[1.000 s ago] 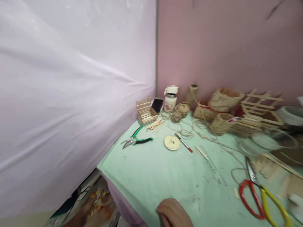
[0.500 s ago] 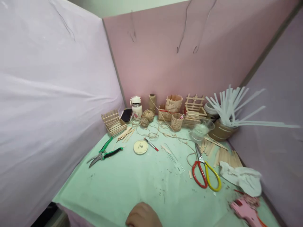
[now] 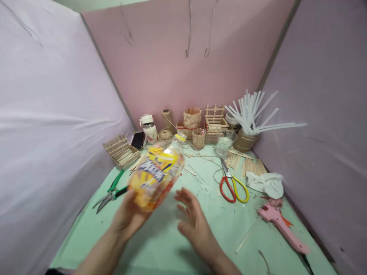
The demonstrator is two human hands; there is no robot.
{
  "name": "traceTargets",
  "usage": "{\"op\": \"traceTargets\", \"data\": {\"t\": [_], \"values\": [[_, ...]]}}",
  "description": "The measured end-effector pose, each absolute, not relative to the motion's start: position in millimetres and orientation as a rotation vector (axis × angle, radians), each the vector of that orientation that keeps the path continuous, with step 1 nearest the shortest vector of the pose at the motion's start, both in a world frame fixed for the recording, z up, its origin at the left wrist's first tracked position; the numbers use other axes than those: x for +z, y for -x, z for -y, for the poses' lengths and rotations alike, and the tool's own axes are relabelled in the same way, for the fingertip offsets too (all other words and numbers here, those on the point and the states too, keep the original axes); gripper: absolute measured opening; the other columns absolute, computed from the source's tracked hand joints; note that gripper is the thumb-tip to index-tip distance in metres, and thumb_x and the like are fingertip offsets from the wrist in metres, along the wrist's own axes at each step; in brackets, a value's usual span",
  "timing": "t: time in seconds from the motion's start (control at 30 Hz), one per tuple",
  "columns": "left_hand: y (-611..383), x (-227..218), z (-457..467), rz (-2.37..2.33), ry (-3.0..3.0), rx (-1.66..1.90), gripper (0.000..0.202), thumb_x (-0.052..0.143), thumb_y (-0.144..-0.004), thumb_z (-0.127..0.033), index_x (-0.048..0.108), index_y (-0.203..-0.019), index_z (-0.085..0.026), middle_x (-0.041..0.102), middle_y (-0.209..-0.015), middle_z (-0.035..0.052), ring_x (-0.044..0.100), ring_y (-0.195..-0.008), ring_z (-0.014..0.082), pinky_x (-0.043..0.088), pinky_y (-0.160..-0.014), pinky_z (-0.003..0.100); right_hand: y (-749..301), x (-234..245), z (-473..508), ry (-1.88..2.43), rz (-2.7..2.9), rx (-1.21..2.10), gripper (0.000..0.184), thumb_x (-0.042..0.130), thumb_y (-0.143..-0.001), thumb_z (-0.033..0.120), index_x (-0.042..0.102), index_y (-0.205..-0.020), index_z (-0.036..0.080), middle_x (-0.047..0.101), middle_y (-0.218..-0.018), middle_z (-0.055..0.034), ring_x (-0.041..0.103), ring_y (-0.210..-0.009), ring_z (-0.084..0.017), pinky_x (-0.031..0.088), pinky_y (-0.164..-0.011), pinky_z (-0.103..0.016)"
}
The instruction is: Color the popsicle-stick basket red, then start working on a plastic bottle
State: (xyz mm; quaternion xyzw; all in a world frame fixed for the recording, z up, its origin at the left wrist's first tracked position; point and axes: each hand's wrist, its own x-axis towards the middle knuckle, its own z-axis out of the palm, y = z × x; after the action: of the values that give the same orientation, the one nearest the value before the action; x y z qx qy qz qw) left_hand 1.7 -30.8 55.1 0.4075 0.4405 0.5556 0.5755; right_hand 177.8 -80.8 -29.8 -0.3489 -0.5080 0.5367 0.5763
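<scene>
A clear plastic bottle (image 3: 156,172) with a yellow and blue label is held tilted above the table, its yellow cap pointing up to the right. My left hand (image 3: 129,214) grips it around the lower end; motion blurs its print. Just right of the bottle, my right hand (image 3: 195,225) is open, fingers spread and apart from it. Green-handled pruning shears (image 3: 110,194) lie left of my left hand. Scissors (image 3: 229,183) with one red and one yellow handle rest beyond my right hand, beside a clear ruler (image 3: 202,181).
A pink glue gun (image 3: 282,225) and crumpled white tissue (image 3: 266,183) lie at right. Along the back stand a stick basket (image 3: 122,151), a white-lidded bottle (image 3: 149,130), a twine spool (image 3: 167,119), small woven-looking pots (image 3: 192,117), a clear cup (image 3: 225,143) and a jar of white sticks (image 3: 246,139).
Both my hands have come into view, the left one carrying the bottle up over the table. Earlier only part of one hand showed at the bottom edge. The camera has turned rightward.
</scene>
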Motion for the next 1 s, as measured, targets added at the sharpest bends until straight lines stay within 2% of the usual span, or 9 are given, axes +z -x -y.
{"op": "traceTargets", "data": {"t": [0.03, 0.1, 0.17, 0.23, 0.37, 0.47, 0.67, 0.83, 1.0], "values": [[-14, 44, 20, -0.983, -0.864, 1.236, 0.076, 0.076, -0.078, -0.079, 0.07, -0.138, -0.033, 0.078, -0.129, 0.0102, 0.065, -0.136, 0.0432, 0.055, -0.111, 0.065, -182, -21, 68, 0.827, 1.1, 1.251, 0.094, 0.082, -0.085, 0.064, 0.041, -0.161, 0.027, 0.057, -0.161, -0.0182, 0.059, -0.148, -0.032, 0.055, -0.117, -0.051], [-40, 25, 10, -0.876, -0.759, 1.143, 0.08, 0.076, -0.079, -0.076, 0.066, -0.143, -0.029, 0.073, -0.143, 0.0073, 0.06, -0.144, 0.0396, 0.05, -0.12, 0.059, -186, -8, 42, 0.884, 0.955, 1.227, 0.101, 0.084, -0.079, 0.067, 0.04, -0.161, 0.028, 0.055, -0.163, -0.018, 0.056, -0.15, -0.033, 0.052, -0.12, -0.054], [-61, 15, 7, -0.805, -0.73, 1.081, 0.077, 0.073, -0.083, -0.073, 0.062, -0.146, -0.028, 0.068, -0.15, 0.0042, 0.054, -0.151, 0.0356, 0.045, -0.125, 0.052, -186, -2, 20, 0.977, 0.833, 1.207, 0.098, 0.086, -0.079, 0.064, 0.044, -0.158, 0.026, 0.061, -0.157, -0.0176, 0.061, -0.145, -0.034, 0.054, -0.118, -0.056], [-70, 9, 4, -0.775, -0.702, 1.041, 0.078, 0.076, -0.082, -0.07, 0.061, -0.145, -0.026, 0.068, -0.151, 0.0049, 0.053, -0.152, 0.0355, 0.045, -0.126, 0.051, -185, 0, 5, 1.048, 0.752, 1.217, 0.09, 0.086, -0.079, 0.058, 0.048, -0.154, 0.024, 0.067, -0.149, -0.0171, 0.067, -0.136, -0.033, 0.057, -0.114, -0.055], [-56, -5, -12, -0.848, -0.749, 1.054, 0.099, 0.091, -0.068, -0.064, 0.054, -0.151, -0.025, 0.06, -0.156, 0.0145, 0.053, -0.15, 0.0388, 0.046, -0.123, 0.053, -189, -5, -4, 1.122, 0.693, 1.169, 0.088, 0.088, -0.074, 0.053, 0.051, -0.148, 0.022, 0.07, -0.144, -0.0172, 0.071, -0.13, -0.034, 0.059, -0.112, -0.054], [-40, -20, -20, -0.969, -0.918, 1.188, 0.12, 0.097, -0.06, -0.063, 0.041, -0.16, -0.029, 0.044, -0.166, 0.0172, 0.041, -0.158, 0.0393, 0.04, -0.127, 0.055, -192, -11, -1, 1.226, 0.73, 1.047, 0.099, 0.092, -0.069, 0.051, 0.047, -0.153, 0.023, 0.065, -0.152, -0.0182, 0.066, -0.138, -0.035, 0.055, -0.116, -0.056], [-28, -39, -11, -0.942, -1.207, 1.215, 0.135, 0.099, -0.063, -0.059, 0.02, -0.169, -0.031, 0.03, -0.174, 0.0199, 0.024, -0.166, 0.0404, 0.022, -0.136, 0.056, -183, -30, 12, 1.418, 0.873, 0.918, 0.114, 0.098, -0.062, 0.045, 0.043, -0.159, 0.023, 0.048, -0.167, -0.0202, 0.047, -0.156, -0.04, 0.041, -0.128, -0.061], [-25, -39, -7, -0.962, -1.235, 1.145, 0.15, 0.1, -0.061, -0.059, 0.005, -0.173, -0.028, 0.015, -0.18, 0.0218, 0.015, -0.168, 0.0447, 0.017, -0.137, 0.057, -178, -46, 23, 1.441, 0.991, 0.898, 0.117, 0.1, -0.061, 0.051, 0.042, -0.16, 0.025, 0.051, -0.163, -0.019, 0.051, -0.151, -0.042, 0.046, -0.123, -0.063], [-24, -40, -5, -0.987, -1.226, 1.086, 0.155, 0.102, -0.059, -0.054, 0.0, -0.173, -0.029, 0.012, -0.181, 0.0208, 0.014, -0.168, 0.0458, 0.015, -0.137, 0.059, -173, -52, 28, 1.449, 1.164, 0.755, 0.117, 0.1, -0.065, 0.051, 0.037, -0.161, 0.028, 0.05, -0.159, -0.0172, 0.052, -0.148, -0.041, 0.048, -0.121, -0.063]]}}
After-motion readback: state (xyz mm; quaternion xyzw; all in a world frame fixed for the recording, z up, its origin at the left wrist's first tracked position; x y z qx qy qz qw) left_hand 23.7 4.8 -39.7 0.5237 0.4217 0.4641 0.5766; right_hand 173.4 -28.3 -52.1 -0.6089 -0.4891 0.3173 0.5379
